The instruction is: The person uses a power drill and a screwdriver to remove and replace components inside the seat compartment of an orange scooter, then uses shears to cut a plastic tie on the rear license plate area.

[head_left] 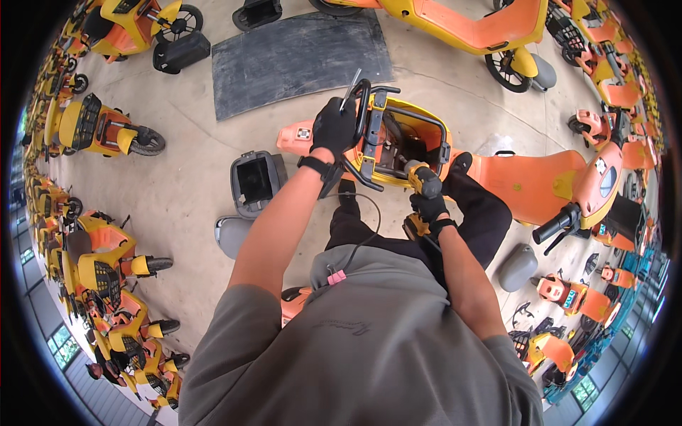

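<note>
An orange-and-yellow scooter [522, 184] stands before me with its rear compartment [419, 145] uncovered under a black rack frame [371, 135]. My left hand [334, 126], in a black glove, is closed on a slender metal tool [352, 85] beside the rack's left handle bar; whether it touches that bar I cannot tell. My right hand [430, 207], also gloved, grips a yellow-and-black power drill [419, 177], its nose pointing into the compartment's opening. A cable with a pink clip [336, 277] hangs over my grey shirt.
Grey detached seats [517, 266] and an open grey box [254, 183] lie on the concrete floor. A dark mat [298, 60] is beyond the scooter, near another scooter [469, 25]. Rows of parked scooters [99, 259] line both sides.
</note>
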A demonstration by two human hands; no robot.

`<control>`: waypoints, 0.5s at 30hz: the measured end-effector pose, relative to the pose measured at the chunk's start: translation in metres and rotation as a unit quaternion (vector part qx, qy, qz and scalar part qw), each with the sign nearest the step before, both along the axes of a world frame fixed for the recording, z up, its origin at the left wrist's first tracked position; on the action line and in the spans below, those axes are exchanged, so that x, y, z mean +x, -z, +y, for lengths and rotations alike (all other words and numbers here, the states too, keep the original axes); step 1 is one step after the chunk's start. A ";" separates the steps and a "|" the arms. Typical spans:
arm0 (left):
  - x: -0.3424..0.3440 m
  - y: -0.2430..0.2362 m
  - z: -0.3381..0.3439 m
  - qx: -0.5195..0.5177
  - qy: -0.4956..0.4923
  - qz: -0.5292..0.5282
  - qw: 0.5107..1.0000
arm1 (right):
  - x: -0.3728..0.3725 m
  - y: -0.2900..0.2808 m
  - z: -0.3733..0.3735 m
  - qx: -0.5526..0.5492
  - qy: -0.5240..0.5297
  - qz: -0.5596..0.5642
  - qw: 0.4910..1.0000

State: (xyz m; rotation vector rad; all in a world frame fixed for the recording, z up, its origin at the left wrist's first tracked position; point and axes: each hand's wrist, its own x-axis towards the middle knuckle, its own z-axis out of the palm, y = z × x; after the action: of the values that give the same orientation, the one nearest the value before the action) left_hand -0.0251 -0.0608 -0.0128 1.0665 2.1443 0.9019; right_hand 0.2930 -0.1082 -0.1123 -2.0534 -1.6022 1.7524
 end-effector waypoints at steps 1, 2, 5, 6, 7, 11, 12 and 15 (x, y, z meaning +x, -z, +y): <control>0.007 -0.008 0.012 -0.003 -0.006 -0.022 1.000 | -0.001 -0.004 0.000 0.011 0.007 0.006 1.000; 0.013 -0.026 0.021 -0.037 -0.004 -0.052 0.998 | -0.001 -0.006 0.001 0.011 0.009 0.004 1.000; 0.022 -0.010 0.033 -0.026 0.007 -0.008 1.000 | -0.006 -0.010 0.010 0.029 0.002 0.023 0.999; 0.023 -0.003 0.032 -0.022 0.000 -0.002 1.000 | -0.008 -0.011 0.015 0.028 0.002 0.023 0.999; 0.025 -0.002 0.033 -0.018 -0.001 0.002 1.000 | -0.010 -0.018 0.021 0.031 -0.005 0.029 0.999; 0.027 0.001 0.034 -0.027 -0.019 -0.014 0.999 | -0.029 -0.045 0.052 0.056 -0.043 0.051 0.996; 0.028 0.002 0.035 -0.028 -0.021 -0.015 0.999 | -0.036 -0.054 0.061 0.064 -0.047 0.071 0.994; 0.029 0.002 0.035 -0.040 -0.038 -0.024 0.998 | -0.050 -0.064 0.085 0.122 -0.079 0.094 0.985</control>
State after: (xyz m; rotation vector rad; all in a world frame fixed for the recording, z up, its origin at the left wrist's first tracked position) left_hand 0.0037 -0.0255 -0.0151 0.9211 2.1752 0.8601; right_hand 0.2426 -0.0235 -0.0481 -1.6441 -1.8558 1.6374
